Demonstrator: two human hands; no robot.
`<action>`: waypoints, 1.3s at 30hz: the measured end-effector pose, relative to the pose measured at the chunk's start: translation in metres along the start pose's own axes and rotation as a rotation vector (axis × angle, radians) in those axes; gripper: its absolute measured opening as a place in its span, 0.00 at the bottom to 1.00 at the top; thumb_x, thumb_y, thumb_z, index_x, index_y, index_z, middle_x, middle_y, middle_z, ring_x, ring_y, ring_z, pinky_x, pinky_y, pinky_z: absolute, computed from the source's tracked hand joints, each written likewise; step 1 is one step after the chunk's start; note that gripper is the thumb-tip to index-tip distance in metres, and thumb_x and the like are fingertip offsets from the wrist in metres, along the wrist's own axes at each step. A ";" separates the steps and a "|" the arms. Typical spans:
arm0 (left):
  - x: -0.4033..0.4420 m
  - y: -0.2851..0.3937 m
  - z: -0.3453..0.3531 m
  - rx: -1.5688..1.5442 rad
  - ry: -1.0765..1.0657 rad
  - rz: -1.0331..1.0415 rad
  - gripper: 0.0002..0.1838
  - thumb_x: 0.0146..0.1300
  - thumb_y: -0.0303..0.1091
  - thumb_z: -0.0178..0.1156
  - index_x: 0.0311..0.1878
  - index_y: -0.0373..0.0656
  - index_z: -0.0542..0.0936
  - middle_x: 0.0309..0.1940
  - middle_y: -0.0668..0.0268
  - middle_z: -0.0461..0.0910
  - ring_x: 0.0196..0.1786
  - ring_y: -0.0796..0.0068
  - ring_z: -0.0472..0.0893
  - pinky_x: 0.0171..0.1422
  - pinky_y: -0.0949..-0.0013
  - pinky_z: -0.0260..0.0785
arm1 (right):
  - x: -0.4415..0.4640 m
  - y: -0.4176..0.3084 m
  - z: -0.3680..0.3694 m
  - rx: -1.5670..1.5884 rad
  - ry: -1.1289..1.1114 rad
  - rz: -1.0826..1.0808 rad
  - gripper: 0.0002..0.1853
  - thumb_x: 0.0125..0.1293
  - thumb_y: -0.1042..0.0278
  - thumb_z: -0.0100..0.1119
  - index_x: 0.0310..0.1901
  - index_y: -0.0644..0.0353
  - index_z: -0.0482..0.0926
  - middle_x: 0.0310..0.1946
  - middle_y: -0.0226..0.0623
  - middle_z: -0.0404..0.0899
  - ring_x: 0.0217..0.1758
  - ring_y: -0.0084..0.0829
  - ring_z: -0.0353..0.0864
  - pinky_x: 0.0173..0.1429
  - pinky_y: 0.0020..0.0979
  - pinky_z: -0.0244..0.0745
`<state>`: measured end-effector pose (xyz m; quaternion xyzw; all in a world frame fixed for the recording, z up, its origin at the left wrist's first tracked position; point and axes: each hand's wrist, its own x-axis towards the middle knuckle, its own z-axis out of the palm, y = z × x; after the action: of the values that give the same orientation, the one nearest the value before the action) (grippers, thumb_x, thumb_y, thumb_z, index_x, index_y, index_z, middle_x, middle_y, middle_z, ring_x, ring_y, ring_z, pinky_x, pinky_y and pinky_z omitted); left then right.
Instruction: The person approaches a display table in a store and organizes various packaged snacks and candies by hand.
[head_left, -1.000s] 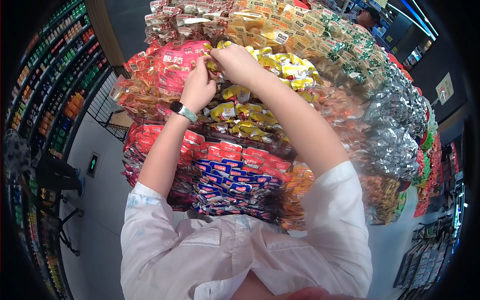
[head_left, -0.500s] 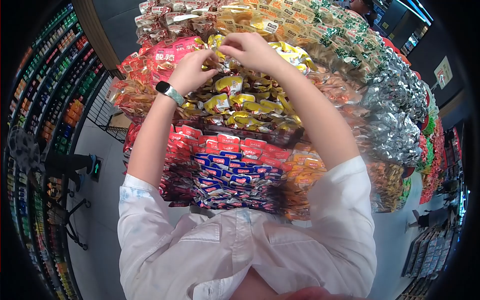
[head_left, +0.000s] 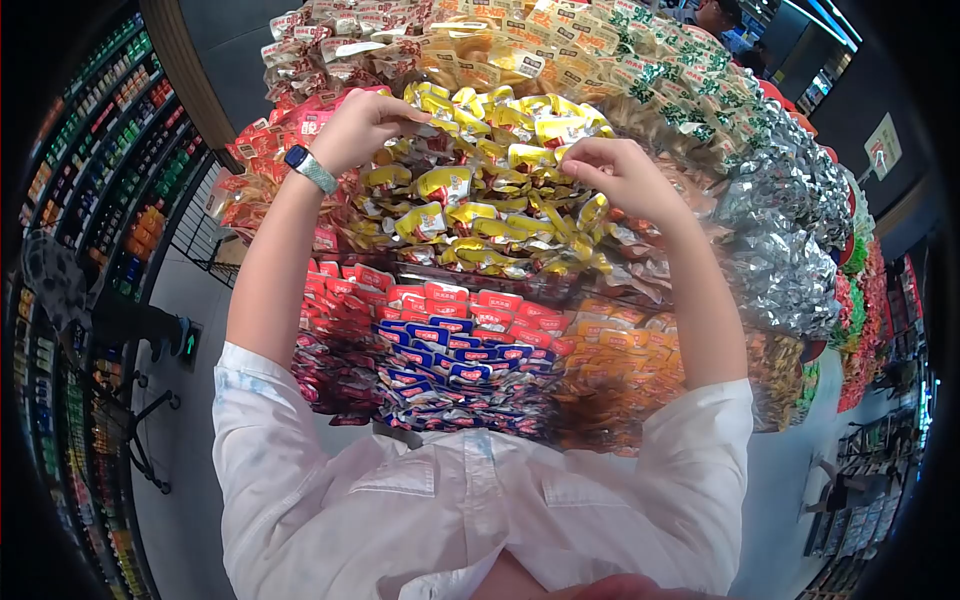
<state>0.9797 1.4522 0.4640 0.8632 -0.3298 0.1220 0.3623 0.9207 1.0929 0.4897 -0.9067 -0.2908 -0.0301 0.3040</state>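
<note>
My left hand [head_left: 362, 128], with a watch on its wrist, is at the upper left of the yellow packets [head_left: 445, 184]. Its fingers are pressed together on the edge of one yellow packet beside the pink packets [head_left: 312, 122]. Across the pile, my right hand [head_left: 625, 178] pinches the corner of another yellow packet [head_left: 535, 157] between thumb and fingers. More yellow packets lie between the two hands, in uneven rows.
Red packets [head_left: 497, 300] and blue packets [head_left: 468, 352] fill the near tier. Orange packets [head_left: 620, 350] and silver packets [head_left: 785, 215] lie to the right. Stocked shelves [head_left: 95, 180] and a wire basket [head_left: 205, 215] stand left. Another person [head_left: 718, 16] is at the upper right.
My hands have moved apart from close together, the left one leftward and the right one right and down. More of the yellow packets between them shows.
</note>
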 end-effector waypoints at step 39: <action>0.017 0.025 0.022 0.451 -0.258 0.109 0.10 0.57 0.28 0.66 0.43 0.42 0.86 0.33 0.55 0.85 0.41 0.51 0.85 0.47 0.53 0.76 | 0.017 -0.017 0.069 -0.051 -0.001 -0.289 0.24 0.69 0.63 0.62 0.63 0.64 0.74 0.59 0.52 0.79 0.64 0.50 0.77 0.69 0.44 0.71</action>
<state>0.9755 1.4152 0.4699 0.9115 -0.3838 0.1008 0.1086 0.9169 1.1520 0.4467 -0.8629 -0.4176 -0.0804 0.2731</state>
